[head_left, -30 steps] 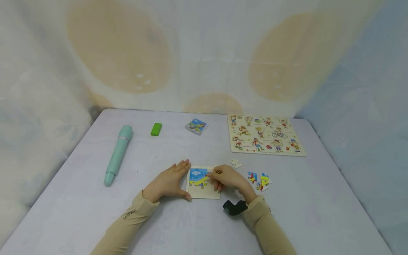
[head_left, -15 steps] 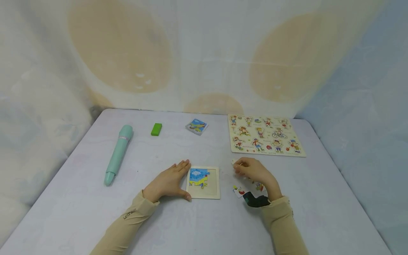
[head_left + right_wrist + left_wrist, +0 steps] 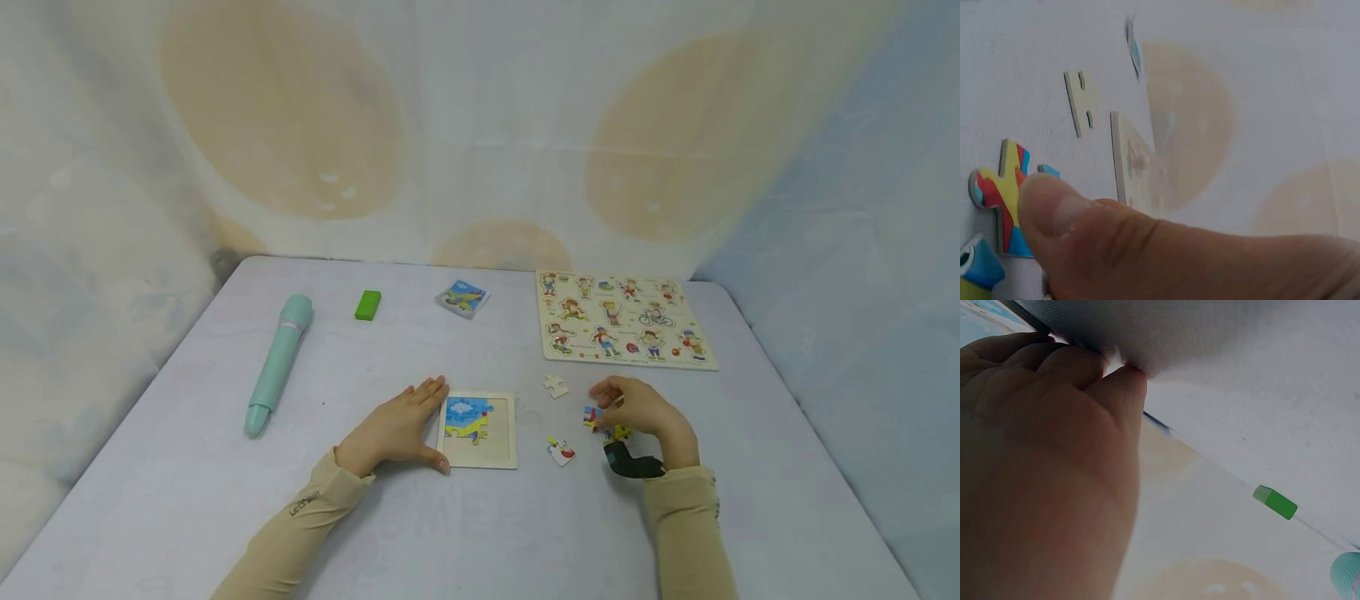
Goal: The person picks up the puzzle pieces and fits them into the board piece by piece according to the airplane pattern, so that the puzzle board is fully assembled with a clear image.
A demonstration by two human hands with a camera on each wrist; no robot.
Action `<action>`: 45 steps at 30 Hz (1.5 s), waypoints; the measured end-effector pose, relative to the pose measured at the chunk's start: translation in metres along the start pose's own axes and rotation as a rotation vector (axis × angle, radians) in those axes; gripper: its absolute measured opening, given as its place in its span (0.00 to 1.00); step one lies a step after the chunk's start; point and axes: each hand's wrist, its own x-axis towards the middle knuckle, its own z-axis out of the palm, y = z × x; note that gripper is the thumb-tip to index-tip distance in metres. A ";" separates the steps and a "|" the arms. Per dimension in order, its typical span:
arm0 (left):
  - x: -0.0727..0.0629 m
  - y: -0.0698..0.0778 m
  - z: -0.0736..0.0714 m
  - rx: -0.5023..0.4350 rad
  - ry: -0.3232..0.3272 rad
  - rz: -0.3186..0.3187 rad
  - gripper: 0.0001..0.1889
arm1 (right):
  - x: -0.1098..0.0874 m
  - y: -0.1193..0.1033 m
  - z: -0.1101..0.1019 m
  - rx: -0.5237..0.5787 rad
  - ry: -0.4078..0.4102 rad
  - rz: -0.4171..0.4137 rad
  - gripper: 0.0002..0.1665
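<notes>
My left hand (image 3: pixel 397 425) lies beside a square wooden puzzle frame (image 3: pixel 513 429), with fingertips at its top left and thumb at its lower left. Joined pieces with blue sky and yellow (image 3: pixel 467 415) fill the frame's upper left part. My right hand (image 3: pixel 641 412) hovers over loose puzzle pieces on the table, thumb and index finger apart. In the right wrist view, the thumb (image 3: pixel 1054 206) overlaps the edge of a red, yellow and blue puzzle piece (image 3: pixel 1007 187). A blank-backed puzzle piece (image 3: pixel 556 386) and a white, red and yellow one (image 3: pixel 561 451) lie between frame and hand.
A large peg puzzle board (image 3: pixel 626 321) with child figures lies at the back right. Farther back sit a small picture card (image 3: pixel 462 298) and a green block (image 3: pixel 367 305). A mint-coloured toy microphone (image 3: pixel 279 367) lies at the left.
My right hand has drawn away from the frame to the right, passing over the blank-backed piece, to the loose pieces. My left hand stays where it was.
</notes>
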 end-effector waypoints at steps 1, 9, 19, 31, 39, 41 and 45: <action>0.000 0.000 0.000 0.000 0.000 -0.001 0.64 | 0.000 0.001 0.000 0.004 -0.005 -0.005 0.26; 0.002 -0.001 0.002 -0.002 -0.003 -0.004 0.65 | 0.008 -0.001 0.008 0.010 0.049 0.004 0.28; 0.002 -0.003 0.002 0.005 -0.003 0.001 0.65 | 0.028 -0.011 0.033 -0.007 0.235 -0.058 0.20; -0.001 -0.004 0.003 -0.004 -0.005 -0.003 0.65 | 0.040 -0.010 0.049 0.340 0.232 -0.189 0.27; -0.001 -0.004 0.002 0.000 0.001 0.000 0.65 | 0.045 -0.026 0.065 0.614 0.194 -0.139 0.29; -0.001 -0.004 0.002 0.003 -0.001 -0.005 0.65 | 0.047 -0.032 0.069 0.629 0.200 -0.118 0.28; -0.001 -0.003 0.001 0.006 0.000 -0.008 0.65 | 0.048 -0.041 0.077 0.622 0.217 -0.090 0.28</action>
